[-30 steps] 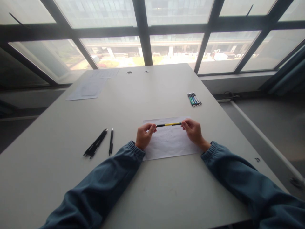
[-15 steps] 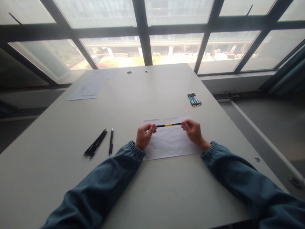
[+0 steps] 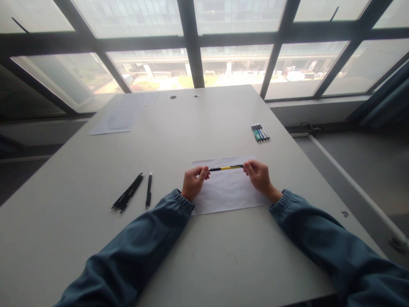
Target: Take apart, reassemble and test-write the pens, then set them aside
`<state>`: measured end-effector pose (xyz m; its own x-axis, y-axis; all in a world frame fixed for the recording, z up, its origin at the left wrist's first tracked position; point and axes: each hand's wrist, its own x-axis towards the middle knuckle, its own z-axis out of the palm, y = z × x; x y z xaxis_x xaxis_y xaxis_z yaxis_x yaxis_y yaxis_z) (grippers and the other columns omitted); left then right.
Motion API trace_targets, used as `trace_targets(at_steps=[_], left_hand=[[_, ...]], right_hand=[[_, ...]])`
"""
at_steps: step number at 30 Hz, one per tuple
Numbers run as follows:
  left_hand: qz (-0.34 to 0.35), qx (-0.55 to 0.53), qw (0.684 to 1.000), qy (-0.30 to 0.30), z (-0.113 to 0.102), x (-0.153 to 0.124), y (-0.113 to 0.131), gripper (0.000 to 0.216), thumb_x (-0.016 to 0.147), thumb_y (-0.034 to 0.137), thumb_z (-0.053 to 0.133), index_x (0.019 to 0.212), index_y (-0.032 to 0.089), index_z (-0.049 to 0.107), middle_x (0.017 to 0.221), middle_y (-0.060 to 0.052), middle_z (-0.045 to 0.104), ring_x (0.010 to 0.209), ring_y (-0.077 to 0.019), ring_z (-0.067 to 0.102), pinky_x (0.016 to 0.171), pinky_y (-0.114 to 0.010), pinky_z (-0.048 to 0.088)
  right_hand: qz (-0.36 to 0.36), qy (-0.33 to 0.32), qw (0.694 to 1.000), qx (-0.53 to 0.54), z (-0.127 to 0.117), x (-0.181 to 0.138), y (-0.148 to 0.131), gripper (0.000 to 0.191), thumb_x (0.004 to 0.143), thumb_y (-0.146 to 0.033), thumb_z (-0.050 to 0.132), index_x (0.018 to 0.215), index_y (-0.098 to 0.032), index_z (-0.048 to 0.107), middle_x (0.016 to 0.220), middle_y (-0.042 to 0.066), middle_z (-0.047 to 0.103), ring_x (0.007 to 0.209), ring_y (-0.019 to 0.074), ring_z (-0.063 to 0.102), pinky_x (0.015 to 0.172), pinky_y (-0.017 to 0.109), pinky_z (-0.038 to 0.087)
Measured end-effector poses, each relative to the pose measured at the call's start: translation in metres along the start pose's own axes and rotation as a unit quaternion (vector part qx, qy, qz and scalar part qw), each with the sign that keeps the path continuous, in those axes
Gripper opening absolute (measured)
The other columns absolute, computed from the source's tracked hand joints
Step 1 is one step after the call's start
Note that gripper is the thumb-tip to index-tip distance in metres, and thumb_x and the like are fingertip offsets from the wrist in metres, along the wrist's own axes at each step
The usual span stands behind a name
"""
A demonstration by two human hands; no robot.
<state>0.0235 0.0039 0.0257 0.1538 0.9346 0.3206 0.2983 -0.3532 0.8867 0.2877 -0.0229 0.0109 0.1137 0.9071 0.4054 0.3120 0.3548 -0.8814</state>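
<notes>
A black and yellow pen (image 3: pixel 226 168) is held level between both hands above a white sheet of paper (image 3: pixel 227 189) on the grey table (image 3: pixel 198 128). My left hand (image 3: pixel 193 182) pinches the pen's left end, fingers curled. My right hand (image 3: pixel 259 175) pinches its right end. Both wrists rest near the sheet's side edges. Blue sleeves cover both forearms.
Several black pens (image 3: pixel 128 196) and one separate black pen (image 3: pixel 148 189) lie to the left. A row of coloured pens (image 3: pixel 260 132) lies at the right, further back. More paper (image 3: pixel 119 117) sits at the far left corner. Large windows stand behind the table.
</notes>
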Motion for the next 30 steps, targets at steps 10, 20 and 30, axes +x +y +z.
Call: trace_targets(at_steps=[10,20,30], left_hand=[[0.005,0.009,1.000,-0.005,-0.0005,-0.0006,0.0016,0.049,0.096,0.052,0.055,0.065,0.016,0.068,0.058,-0.003,0.065,0.055,-0.0137,0.061,0.059,-0.025,0.049],[-0.001,0.001,1.000,-0.003,0.0002,-0.0001,0.0007,0.052,0.097,0.053,0.053,0.063,0.016,0.067,0.056,-0.003,0.063,0.052,-0.0126,0.058,0.056,-0.024,0.048],[-0.002,0.000,1.000,-0.007,-0.0001,0.0000,0.0043,0.057,0.096,0.057,0.052,0.059,0.016,0.066,0.052,-0.002,0.060,0.049,-0.0122,0.056,0.052,-0.024,0.045]], right_hand=[[0.000,0.000,1.000,-0.011,-0.0004,-0.0001,0.0014,0.042,0.096,-0.052,0.057,0.070,-0.019,0.063,0.061,0.000,0.060,0.056,0.0141,0.054,0.055,0.027,0.043],[-0.004,-0.002,1.000,-0.020,-0.0006,0.0004,-0.0026,0.044,0.097,-0.051,0.055,0.067,-0.020,0.061,0.059,0.000,0.059,0.054,0.0136,0.052,0.056,0.028,0.042],[-0.007,-0.001,1.000,-0.021,-0.0001,0.0002,0.0007,0.043,0.098,-0.048,0.055,0.066,-0.019,0.061,0.059,0.000,0.059,0.055,0.0136,0.052,0.056,0.027,0.041]])
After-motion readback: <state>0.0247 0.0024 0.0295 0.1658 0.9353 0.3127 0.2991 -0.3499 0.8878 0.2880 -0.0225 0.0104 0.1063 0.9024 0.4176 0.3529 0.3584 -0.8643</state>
